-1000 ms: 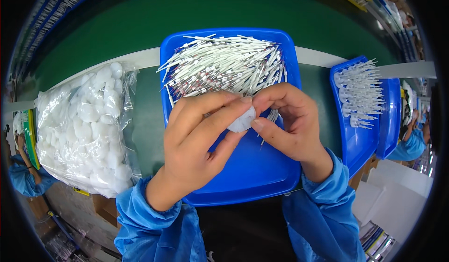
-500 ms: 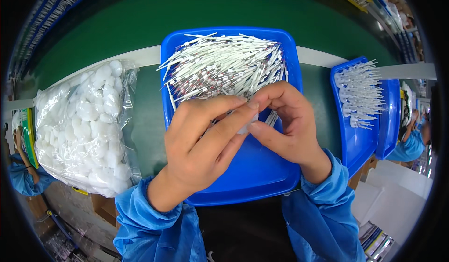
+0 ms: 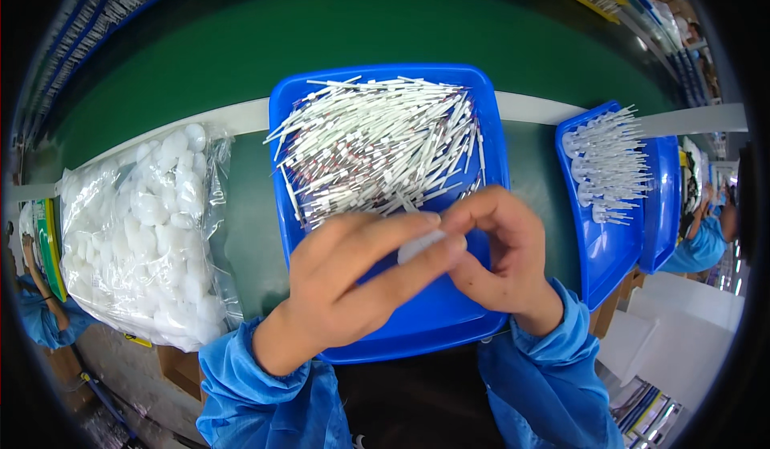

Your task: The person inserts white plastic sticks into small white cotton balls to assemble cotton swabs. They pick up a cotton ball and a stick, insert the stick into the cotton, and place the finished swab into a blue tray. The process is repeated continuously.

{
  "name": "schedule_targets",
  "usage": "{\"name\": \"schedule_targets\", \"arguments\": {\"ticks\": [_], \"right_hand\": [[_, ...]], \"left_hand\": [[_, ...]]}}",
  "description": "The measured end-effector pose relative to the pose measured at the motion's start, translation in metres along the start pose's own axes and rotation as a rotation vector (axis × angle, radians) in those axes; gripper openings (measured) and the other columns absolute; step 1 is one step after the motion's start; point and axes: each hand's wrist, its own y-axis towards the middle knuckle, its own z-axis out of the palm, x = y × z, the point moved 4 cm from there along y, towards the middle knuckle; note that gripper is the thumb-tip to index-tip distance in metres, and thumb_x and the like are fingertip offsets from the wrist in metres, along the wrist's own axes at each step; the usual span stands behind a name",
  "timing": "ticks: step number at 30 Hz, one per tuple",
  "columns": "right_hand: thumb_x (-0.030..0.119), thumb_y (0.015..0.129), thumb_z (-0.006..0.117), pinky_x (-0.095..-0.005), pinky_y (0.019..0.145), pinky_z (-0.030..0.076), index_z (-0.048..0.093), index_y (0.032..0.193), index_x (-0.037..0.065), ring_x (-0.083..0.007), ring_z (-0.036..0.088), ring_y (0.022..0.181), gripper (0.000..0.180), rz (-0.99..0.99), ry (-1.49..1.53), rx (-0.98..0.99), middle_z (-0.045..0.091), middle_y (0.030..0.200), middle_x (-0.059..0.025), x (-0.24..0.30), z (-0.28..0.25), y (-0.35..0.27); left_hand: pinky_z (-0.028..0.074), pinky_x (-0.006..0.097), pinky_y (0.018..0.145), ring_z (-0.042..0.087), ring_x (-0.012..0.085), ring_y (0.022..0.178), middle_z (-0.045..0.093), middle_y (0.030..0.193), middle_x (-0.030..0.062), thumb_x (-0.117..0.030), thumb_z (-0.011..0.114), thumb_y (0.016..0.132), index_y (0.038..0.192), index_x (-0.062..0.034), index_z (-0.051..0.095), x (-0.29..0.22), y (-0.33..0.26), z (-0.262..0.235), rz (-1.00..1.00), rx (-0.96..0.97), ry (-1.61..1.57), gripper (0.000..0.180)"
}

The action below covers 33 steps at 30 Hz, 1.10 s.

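Observation:
Above the front of a blue tray point(image 3: 277, 112), my left hand point(image 3: 345, 281) and my right hand point(image 3: 509, 260) meet at the fingertips. A translucent white disc point(image 3: 419, 246) shows between the fingers of my left hand, partly covered by them. My right thumb and index finger are pinched together at its edge; what they grip is hidden and smeared by motion. Just behind the disc a thin pale stick point(image 3: 407, 203) pokes up; I cannot tell whether it is joined to it. Many slim white sticks point(image 3: 377, 140) with dark and reddish parts lie heaped in the tray's far half.
At left lies a clear plastic bag point(image 3: 144, 232) full of white rounded pieces. Another blue tray point(image 3: 589, 273) at right carries rows of white sticks with round translucent ends point(image 3: 609, 164). A green surface point(image 3: 385, 16) stretches behind. Co-workers' blue sleeves point(image 3: 698, 248) show at both sides.
The view has shifted, so the tray sits slightly lower. My hands are lower in the picture, with left fingers more spread, and more of the white disc shows between them.

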Motion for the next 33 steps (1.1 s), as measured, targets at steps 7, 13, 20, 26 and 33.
{"name": "schedule_targets", "arguments": {"ticks": [7, 13, 20, 26, 33], "right_hand": [[0.004, 0.088, 0.083, -0.0335, 0.074, 0.061, 0.079, 0.095, 0.006, -0.0248, 0.078, 0.076, 0.008, -0.086, -0.501, -0.036, 0.079, 0.089, -0.0074, 0.01, -0.029, 0.009], [0.015, 0.081, 0.075, -0.0413, 0.1, 0.056, 0.08, 0.098, 0.013, -0.0222, 0.07, 0.102, 0.017, -0.569, -1.277, 0.073, 0.074, 0.102, -0.0017, 0.006, -0.017, 0.044], [0.016, 0.081, 0.075, -0.0449, 0.108, 0.053, 0.081, 0.096, 0.013, -0.0213, 0.067, 0.104, 0.017, -0.642, -1.349, 0.225, 0.071, 0.1, -0.0002, 0.001, -0.006, 0.063], [0.003, 0.078, 0.083, -0.0379, 0.091, 0.056, 0.083, 0.099, 0.008, -0.0214, 0.069, 0.086, 0.021, -0.434, -0.755, 0.012, 0.073, 0.092, -0.0041, 0.013, -0.027, 0.046], [-0.007, 0.082, 0.081, -0.0352, 0.083, 0.063, 0.082, 0.104, 0.003, -0.0228, 0.08, 0.087, 0.025, -0.236, -0.153, 0.003, 0.082, 0.096, -0.0115, 0.003, -0.003, 0.03]], "left_hand": [[0.056, 0.034, 0.078, 0.071, 0.0241, 0.094, 0.075, 0.125, 0.0139, -0.016, 0.085, 0.087, 0.117, -0.013, 0.085, 0.006, 0.001, -0.004, 0.013, 0.027, -0.201, 0.029], [0.057, 0.03, 0.083, 0.073, 0.0212, 0.096, 0.073, 0.114, 0.0128, -0.009, 0.075, 0.101, 0.122, -0.0001, 0.081, 0.029, -0.005, -0.012, -0.394, -0.046, -0.403, 0.024], [0.053, 0.023, 0.084, 0.069, 0.0119, 0.101, 0.07, 0.121, 0.0098, 0.0, 0.07, 0.106, 0.135, 0.0026, 0.073, 0.044, -0.018, -0.006, -0.608, -0.125, -0.656, 0.029], [0.056, 0.025, 0.085, 0.072, 0.013, 0.107, 0.077, 0.125, 0.012, 0.003, 0.07, 0.104, 0.142, 0.0, 0.07, 0.043, -0.016, 0.002, -0.65, -0.174, -0.661, 0.038], [0.061, 0.026, 0.083, 0.077, 0.0151, 0.107, 0.082, 0.12, 0.0119, 0.003, 0.071, 0.102, 0.137, -0.0004, 0.073, 0.039, -0.018, 0.004, -0.675, -0.12, -0.674, 0.035]]}}
